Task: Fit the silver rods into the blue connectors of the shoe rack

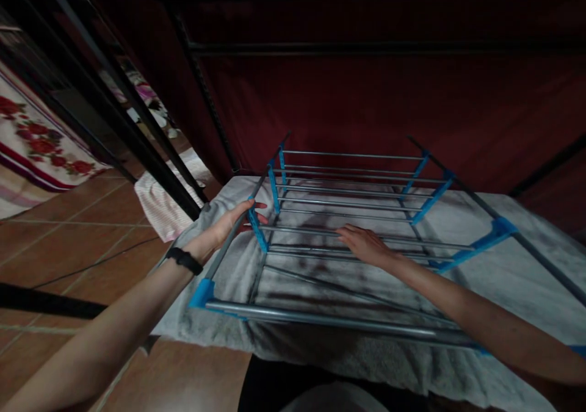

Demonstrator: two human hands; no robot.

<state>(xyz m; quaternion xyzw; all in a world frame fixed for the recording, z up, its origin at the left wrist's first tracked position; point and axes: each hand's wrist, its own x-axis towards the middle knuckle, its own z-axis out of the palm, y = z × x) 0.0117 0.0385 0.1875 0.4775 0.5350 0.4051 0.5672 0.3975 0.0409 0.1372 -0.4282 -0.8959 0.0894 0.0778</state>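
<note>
A metal rack [339, 323] with grey tubes and blue plastic brackets lies on a light grey blanket [476, 302]. Around its left side pole, beside a blue bracket [257, 232], my left hand [235, 220] is closed, the thumb on top and the fingertips showing past the pole. A dark band [184, 260] circles that wrist. My right hand [364, 244] reaches in over the middle of the rack, its fingers curled over one of the thin crossbars [302, 231]. The undersides of those fingers are hidden. Another blue bracket [503, 226] joins the right side pole.
Black frame posts [151, 155] rise at the left, and a dark red curtain [366, 107] hangs behind the rack. A floral cloth [41, 137] hangs at the far left above a tiled floor [91, 241]. A striped cloth [165, 198] lies near the posts.
</note>
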